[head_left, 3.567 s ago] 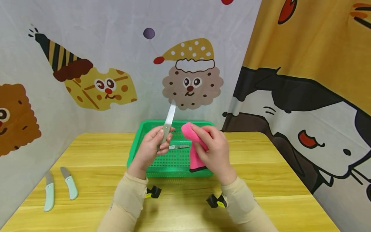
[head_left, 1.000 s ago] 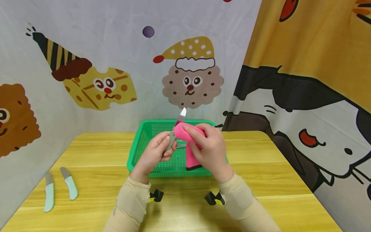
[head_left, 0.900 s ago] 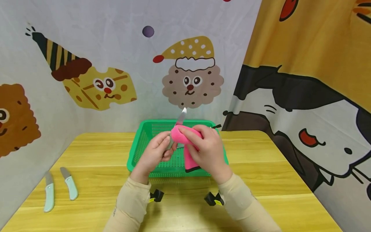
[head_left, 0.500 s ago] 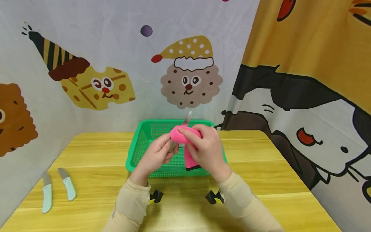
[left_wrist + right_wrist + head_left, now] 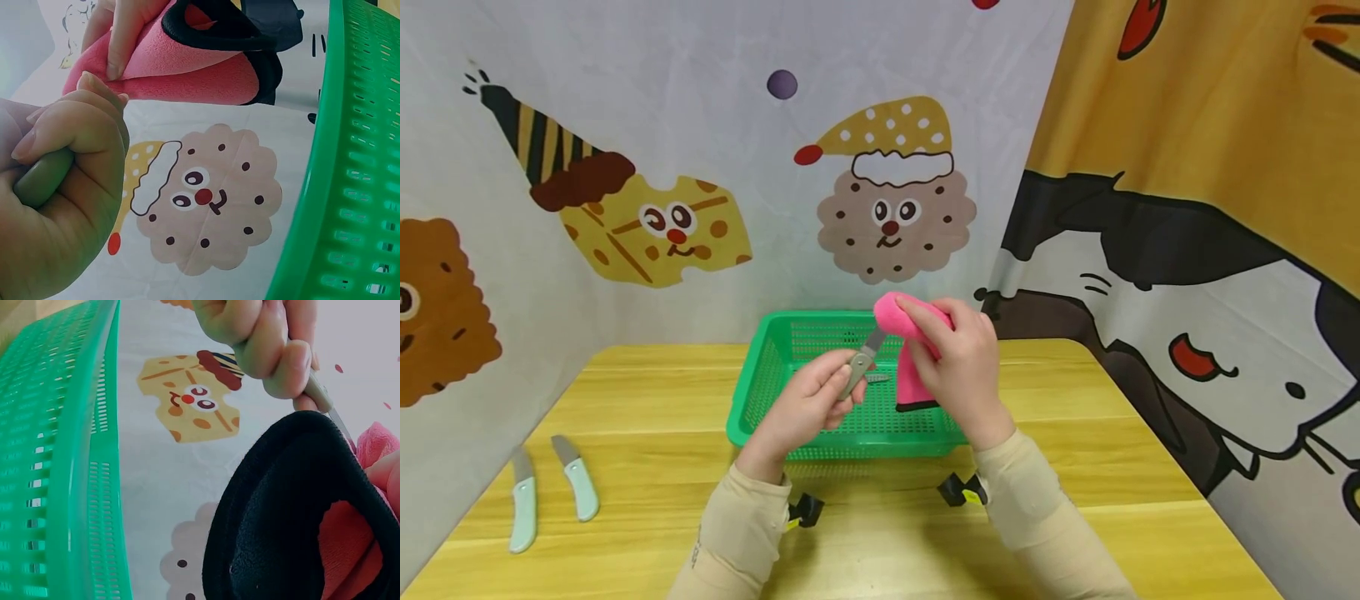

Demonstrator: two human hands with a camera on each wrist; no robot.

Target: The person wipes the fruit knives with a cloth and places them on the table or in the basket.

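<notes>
In the head view my left hand point(image 5: 805, 404) grips a knife point(image 5: 856, 372) by its grey-green handle. Its blade points up and to the right. A pink cloth point(image 5: 913, 387) with a black hem is pinched in my right hand point(image 5: 964, 358). The cloth's folded end covers the blade's tip, while the lower blade shows. Both hands are above a green basket point(image 5: 745, 400). Only the handle's end point(image 5: 44, 178) shows in the left wrist view. In the right wrist view, the cloth's dark hem point(image 5: 269, 506) hides much of the right hand.
Two knives with mint handles lie on the wooden table point(image 5: 662, 433) at the left, one knife point(image 5: 523, 500) nearer the edge than the other knife point(image 5: 576, 479). Another blade point(image 5: 877, 378) lies inside the basket. A printed curtain point(image 5: 700, 125) hangs behind the table.
The cloth first came onto the blade, down near the handle. In the last half second my right hand has slid it up and right to the tip, baring the lower blade.
</notes>
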